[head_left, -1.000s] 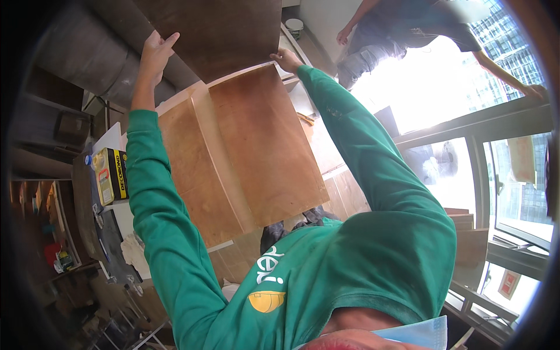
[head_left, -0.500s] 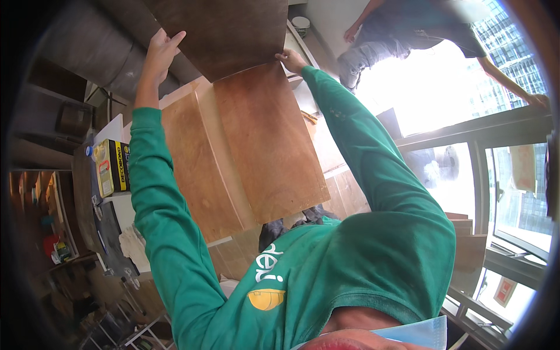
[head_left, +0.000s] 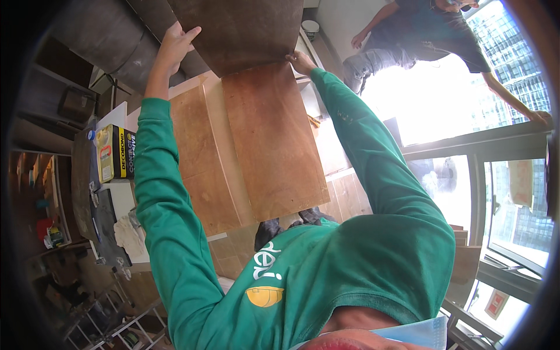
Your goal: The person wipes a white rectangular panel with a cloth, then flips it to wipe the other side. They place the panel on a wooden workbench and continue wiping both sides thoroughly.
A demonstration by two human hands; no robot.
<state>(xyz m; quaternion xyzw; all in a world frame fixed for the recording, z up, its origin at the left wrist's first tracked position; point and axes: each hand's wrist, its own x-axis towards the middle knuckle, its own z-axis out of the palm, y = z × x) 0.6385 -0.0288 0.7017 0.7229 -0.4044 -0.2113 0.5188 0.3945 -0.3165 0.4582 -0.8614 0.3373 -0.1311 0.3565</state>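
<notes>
A large dark brown sheet [head_left: 239, 32] is held out in front of me, its near edge meeting the far end of a reddish-brown wood panel [head_left: 271, 140]. My left hand [head_left: 177, 48] grips the sheet's left edge, thumb side toward the sheet and fingers partly hidden behind it. At the near right corner, my right hand [head_left: 301, 62] pinches the sheet. A second wood panel [head_left: 201, 160] lies left of the first, with a pale strip [head_left: 230, 140] between them. Both arms are stretched far forward.
Left of my arm, a yellow and black can [head_left: 119, 153] stands beside a crumpled pale cloth [head_left: 128, 236]. A co-worker [head_left: 429, 35] leans by the bright window at right. A white bucket [head_left: 310, 28] stands farther back. Window frames [head_left: 481, 175] line the right side.
The view has shifted slightly, so the hands, sheet and panels appear a little farther right. Both hands keep hold of the dark sheet. More of the co-worker has come into view.
</notes>
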